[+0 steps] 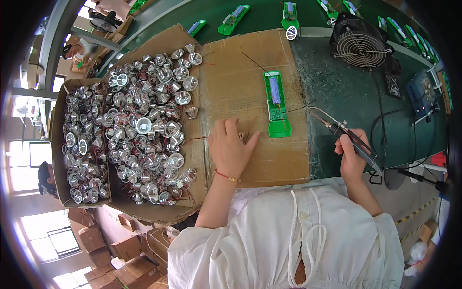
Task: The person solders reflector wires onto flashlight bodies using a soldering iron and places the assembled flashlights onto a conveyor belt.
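My left hand (230, 150) rests on a flattened cardboard sheet (240, 77), its thumb and fingers curled round a small piece with thin wires, mostly hidden. In my right hand (353, 161) is a soldering iron (356, 143), its grip held between thumb and fingers. A thin metal tube runs beside the iron toward its tip, which points left. Between my hands lies an open green plastic housing (280, 128). Inside it sit a purple-blue battery (275, 90) and a small circuit board (277, 114) with loose wires. The iron's tip is apart from the housing.
On the left, a cardboard box (159, 217) holds many silvery lamp reflectors (144, 126). A black fan (361, 48) and a soldering station (421, 94) stand on the right of the green bench. Several green housings (234, 20) line the far side. Cables trail at the right.
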Demonstrator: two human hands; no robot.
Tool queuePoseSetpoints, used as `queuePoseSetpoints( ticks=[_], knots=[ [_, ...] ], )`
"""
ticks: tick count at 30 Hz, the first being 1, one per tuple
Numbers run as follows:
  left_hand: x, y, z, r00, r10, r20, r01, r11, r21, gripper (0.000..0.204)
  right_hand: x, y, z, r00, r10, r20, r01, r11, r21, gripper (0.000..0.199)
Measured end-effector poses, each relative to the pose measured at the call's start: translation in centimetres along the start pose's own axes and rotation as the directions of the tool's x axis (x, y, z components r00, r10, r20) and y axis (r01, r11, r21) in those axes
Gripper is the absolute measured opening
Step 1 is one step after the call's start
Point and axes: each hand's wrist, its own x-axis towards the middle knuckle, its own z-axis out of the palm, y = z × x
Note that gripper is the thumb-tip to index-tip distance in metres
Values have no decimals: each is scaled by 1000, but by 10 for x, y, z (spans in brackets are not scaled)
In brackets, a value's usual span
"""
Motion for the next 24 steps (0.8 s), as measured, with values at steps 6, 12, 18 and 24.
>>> queuePoseSetpoints(
  ticks=[6,12,18,24],
  knots=[
    [7,1,11,979,115,166,-157,952,262,16,14,-5,-4,994,-44,-96,51,996,72,16],
    [15,15,-10,807,-293,513,508,787,-350,15,23,-21,-11,974,-223,-41,223,975,3,19],
    [9,20,16,827,-227,514,502,709,-496,16,10,5,21,963,-163,214,186,978,-96,16],
    [9,20,28,953,-5,304,121,925,-362,15,10,12,24,976,-92,199,120,984,-132,15]
  ],
)
